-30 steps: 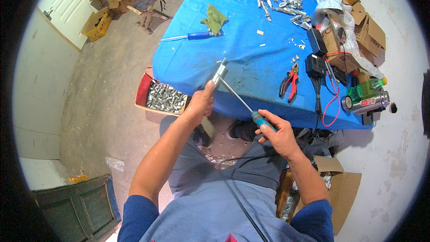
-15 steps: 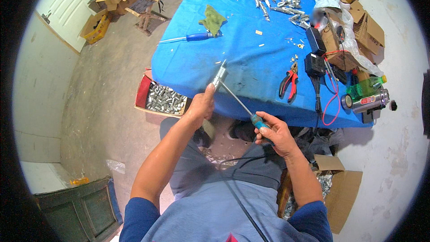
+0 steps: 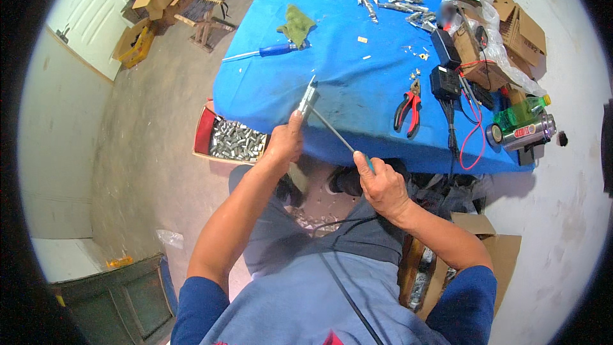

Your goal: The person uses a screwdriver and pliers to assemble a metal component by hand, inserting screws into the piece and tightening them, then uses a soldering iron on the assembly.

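Both hands grip tight, left hand [image 3: 285, 142] pinching the metal piece [image 3: 308, 98], right hand [image 3: 382, 185] driving the screwdriver [image 3: 338, 137]; a slipped tip could stab my left fingers.

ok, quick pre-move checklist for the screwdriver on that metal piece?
1. Left hand grip on the small metal piece: ok, pinched at its lower end.
2. Right hand grip on the screwdriver handle: ok.
3. Tip seated in the piece: cannot tell, too small.
4. Piece over the blue table edge: ok.
5. Red pliers apart from the hands: ok.
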### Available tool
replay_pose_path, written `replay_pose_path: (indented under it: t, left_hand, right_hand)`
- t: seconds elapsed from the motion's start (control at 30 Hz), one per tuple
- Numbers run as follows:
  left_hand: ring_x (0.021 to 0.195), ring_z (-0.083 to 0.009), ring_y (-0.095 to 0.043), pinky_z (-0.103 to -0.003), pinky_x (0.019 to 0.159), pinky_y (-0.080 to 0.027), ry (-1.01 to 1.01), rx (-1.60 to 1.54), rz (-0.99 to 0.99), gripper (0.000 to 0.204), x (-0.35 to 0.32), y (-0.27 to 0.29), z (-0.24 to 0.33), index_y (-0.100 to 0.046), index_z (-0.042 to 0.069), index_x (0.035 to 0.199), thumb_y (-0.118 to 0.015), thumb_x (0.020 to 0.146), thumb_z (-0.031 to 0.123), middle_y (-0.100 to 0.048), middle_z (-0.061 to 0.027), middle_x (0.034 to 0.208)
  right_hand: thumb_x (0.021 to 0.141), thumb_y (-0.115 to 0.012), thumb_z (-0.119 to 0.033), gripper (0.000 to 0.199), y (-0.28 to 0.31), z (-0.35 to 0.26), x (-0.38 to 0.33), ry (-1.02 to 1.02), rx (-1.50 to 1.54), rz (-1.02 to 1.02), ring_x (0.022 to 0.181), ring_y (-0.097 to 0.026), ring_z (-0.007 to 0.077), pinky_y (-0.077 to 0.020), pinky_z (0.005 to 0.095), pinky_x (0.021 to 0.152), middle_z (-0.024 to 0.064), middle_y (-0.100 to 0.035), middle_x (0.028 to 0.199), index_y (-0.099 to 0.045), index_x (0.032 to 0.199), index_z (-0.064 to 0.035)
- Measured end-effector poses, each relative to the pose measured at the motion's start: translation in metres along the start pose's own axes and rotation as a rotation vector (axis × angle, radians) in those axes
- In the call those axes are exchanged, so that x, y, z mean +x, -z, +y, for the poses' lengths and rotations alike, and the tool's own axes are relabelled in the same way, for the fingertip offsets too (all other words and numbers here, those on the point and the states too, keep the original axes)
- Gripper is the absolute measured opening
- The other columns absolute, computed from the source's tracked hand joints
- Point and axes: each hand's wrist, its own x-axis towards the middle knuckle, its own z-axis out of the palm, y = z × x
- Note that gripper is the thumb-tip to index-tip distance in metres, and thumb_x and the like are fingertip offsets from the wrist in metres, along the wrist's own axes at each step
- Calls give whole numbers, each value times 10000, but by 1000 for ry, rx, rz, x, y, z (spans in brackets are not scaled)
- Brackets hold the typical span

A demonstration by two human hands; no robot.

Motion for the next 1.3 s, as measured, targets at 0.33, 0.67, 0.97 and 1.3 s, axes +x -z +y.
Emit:
replay_pose_path:
  t: [0.33,0.67,0.97,1.3]
  left_hand:
    - [395,-97,-246,-268,382,-196,40,-74,-43,589,-4,-2,-1,-333,191,612,-517,902,670,-293,59,512]
    - [396,-91,-247,-265,383,-187,37,-60,-44,579,-6,-1,1,-340,200,615,-518,902,670,-289,66,518]
    - [400,-93,-243,-263,383,-186,26,-68,-53,568,-6,-1,1,-333,200,617,-502,924,646,-283,61,522]
    - [387,-95,-248,-269,376,-179,15,-44,-43,597,-4,-1,-2,-319,204,595,-523,893,680,-284,61,508]
  right_hand:
    - [896,-637,-146,475,43,-2,15,-810,1322,-224,580,-543,56,-418,205,511,37,-655,865,-532,1345,-33]
    - [960,-594,-158,452,46,14,22,-842,1388,-308,578,-565,62,-394,181,406,60,-638,875,-493,1385,-41]
    - [951,-586,-142,450,51,14,29,-861,1425,-330,621,-579,85,-494,219,483,56,-626,883,-496,1378,-32]
    - [954,-569,-153,442,57,19,36,-872,1688,-365,648,-615,109,-455,189,424,103,-655,965,-481,1370,-33]
